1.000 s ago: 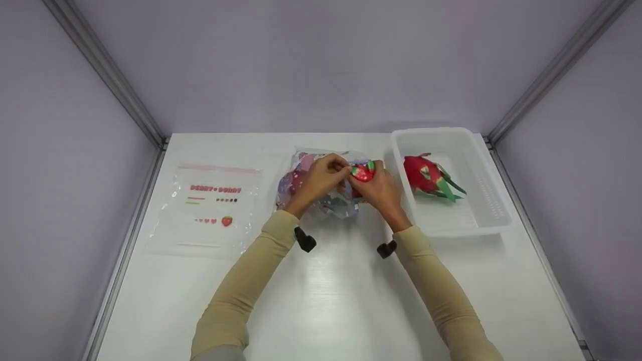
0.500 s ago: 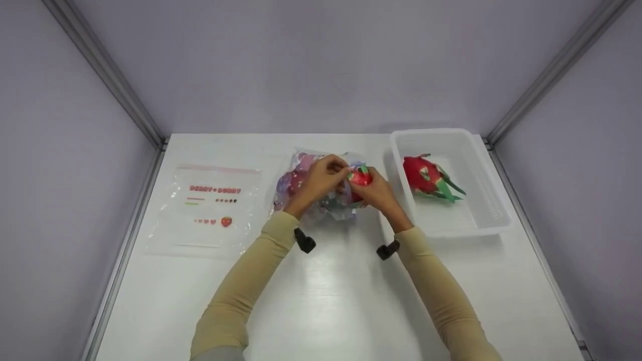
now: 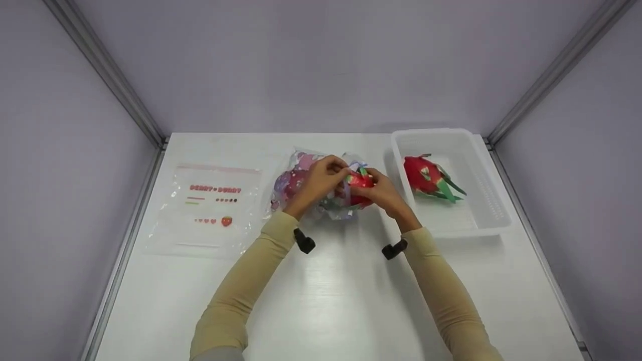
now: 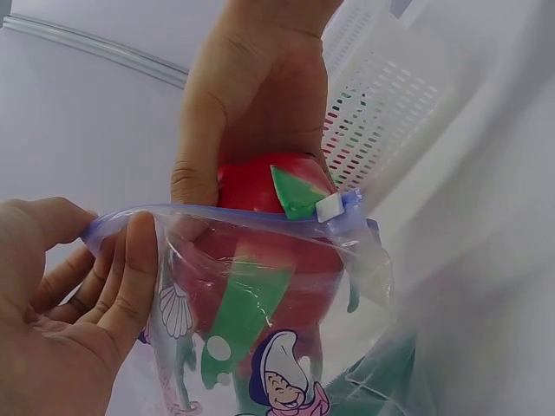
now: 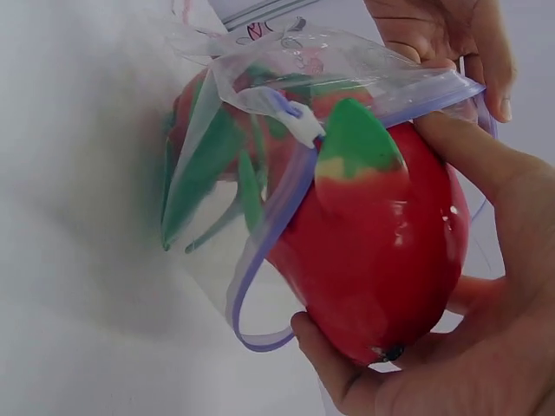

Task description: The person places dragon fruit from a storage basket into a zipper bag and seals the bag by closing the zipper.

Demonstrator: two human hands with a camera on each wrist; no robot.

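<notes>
My right hand (image 3: 382, 192) (image 5: 434, 347) grips a red dragon fruit (image 3: 359, 181) (image 5: 381, 251) (image 4: 264, 186) with green scales, half inside the mouth of a clear zip bag (image 3: 301, 183) (image 4: 260, 347) (image 5: 260, 78) printed with cartoon figures. My left hand (image 3: 321, 180) (image 4: 69, 312) pinches the bag's blue zip rim and holds the mouth wide. Green leaves of another fruit show through the plastic deeper inside. The white zip slider (image 5: 299, 121) (image 4: 334, 206) lies against the fruit.
A white plastic basket (image 3: 481, 200) stands at the right with a second dragon fruit (image 3: 426, 175) in it. A flat clear zip bag (image 3: 210, 210) with red strawberry print lies at the left. Grey walls enclose the white table (image 3: 331, 301).
My right hand has pushed the dragon fruit a little to the left, deeper into the bag's mouth. The left hand keeps its hold on the rim.
</notes>
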